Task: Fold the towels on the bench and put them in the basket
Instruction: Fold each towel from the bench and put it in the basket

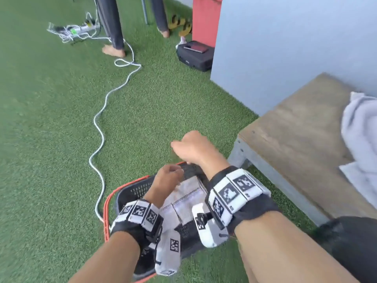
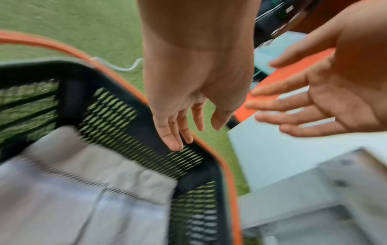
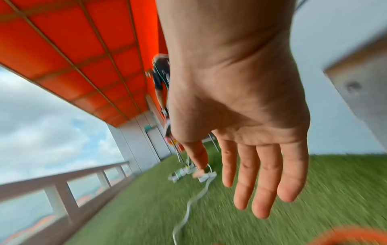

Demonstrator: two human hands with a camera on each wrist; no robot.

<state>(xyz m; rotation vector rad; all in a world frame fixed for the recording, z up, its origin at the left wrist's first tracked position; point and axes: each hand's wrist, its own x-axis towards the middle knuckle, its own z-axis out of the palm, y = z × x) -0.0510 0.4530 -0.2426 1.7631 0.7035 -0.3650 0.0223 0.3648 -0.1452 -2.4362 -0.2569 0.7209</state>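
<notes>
A black mesh basket (image 1: 132, 190) with an orange rim stands on the grass below me, left of the wooden bench (image 1: 295, 129). A folded white towel (image 1: 187, 197) lies inside it, blurred in the left wrist view (image 2: 73, 190). My left hand (image 1: 173, 172) hovers over the basket's far wall (image 2: 117, 112) with fingers (image 2: 173, 142) nearly straight, holding nothing. My right hand (image 1: 183, 146) is higher, above the far rim, empty with fingers (image 3: 261, 190) spread. More crumpled white towels (image 1: 359, 129) lie on the bench at the right edge.
A white cable (image 1: 98, 139) snakes across the grass to a power strip (image 1: 81, 29). Another person's bare feet (image 1: 114, 51) stand at the back. A black case (image 1: 193, 56) sits by a red pillar (image 1: 206, 19) and a grey wall (image 1: 285, 48).
</notes>
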